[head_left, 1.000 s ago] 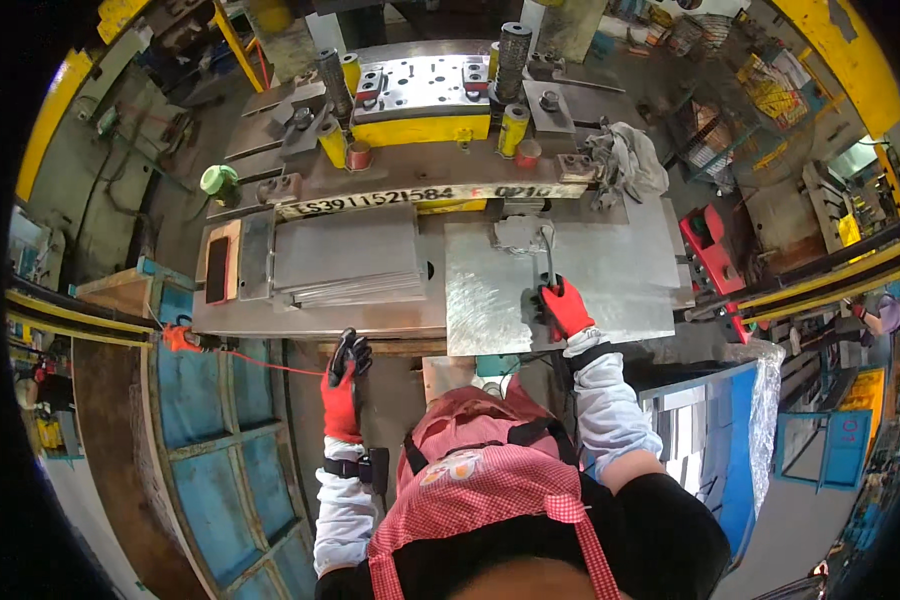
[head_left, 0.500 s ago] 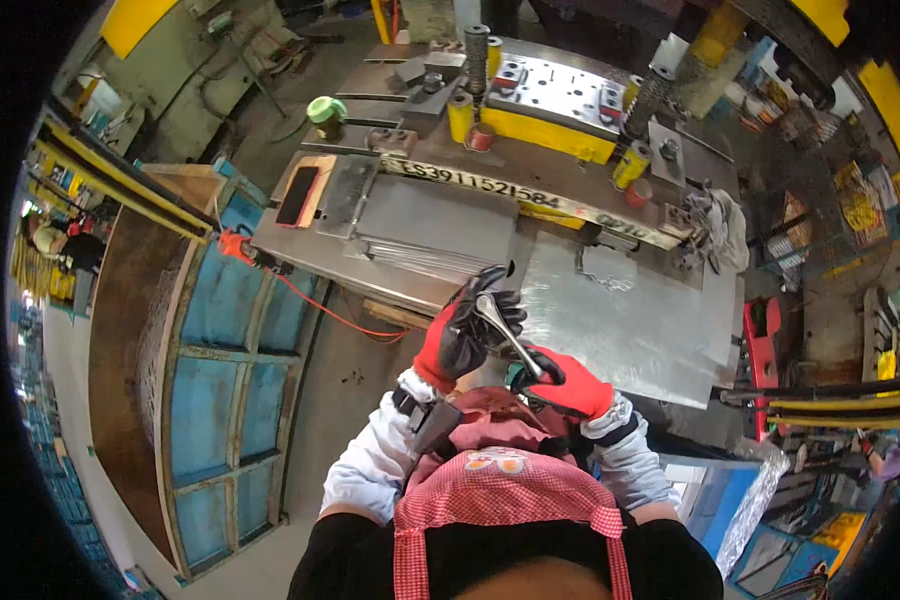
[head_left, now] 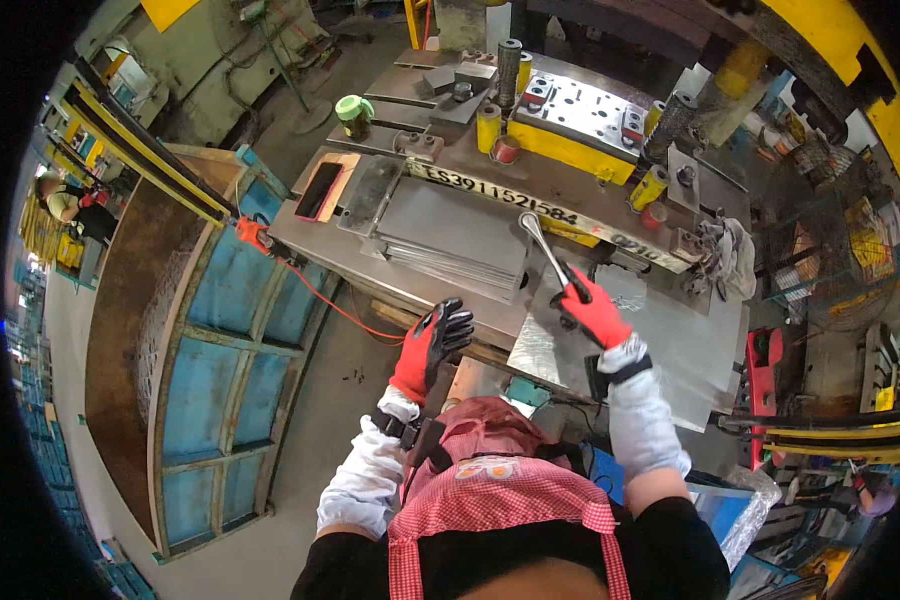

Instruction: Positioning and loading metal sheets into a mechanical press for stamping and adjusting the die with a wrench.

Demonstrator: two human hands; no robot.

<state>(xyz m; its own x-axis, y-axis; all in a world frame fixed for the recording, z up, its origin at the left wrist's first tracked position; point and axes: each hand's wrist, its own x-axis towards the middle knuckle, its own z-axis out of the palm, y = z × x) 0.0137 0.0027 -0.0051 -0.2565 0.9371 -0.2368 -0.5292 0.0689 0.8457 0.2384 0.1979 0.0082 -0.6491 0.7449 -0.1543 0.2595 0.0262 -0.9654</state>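
My right hand (head_left: 598, 313), in a red glove with dark fingers, grips a shiny ratchet wrench (head_left: 547, 243) by its lower end. The wrench's round head points up and away over the right edge of a stack of flat grey metal sheets (head_left: 450, 225). Below its hand lies a large shiny metal plate (head_left: 660, 345). My left hand (head_left: 434, 345), gloved in red and black, is open with fingers stretched out. It holds nothing and hovers before the bench's near edge, closer to me than the stack.
Beyond the stack runs a marked bar (head_left: 490, 190), then a die block (head_left: 570, 125) with yellow sides and upright posts. A green-lidded cup (head_left: 353, 112) stands far left. A blue-framed bin (head_left: 225, 365) is on the left; a red cable (head_left: 335, 312) hangs nearby. A person (head_left: 80, 207) stands far left.
My right hand has carried the wrench up and forward, away from my left hand. The left hand has drawn back and to the left, apart from the wrench. The view has shifted slightly.
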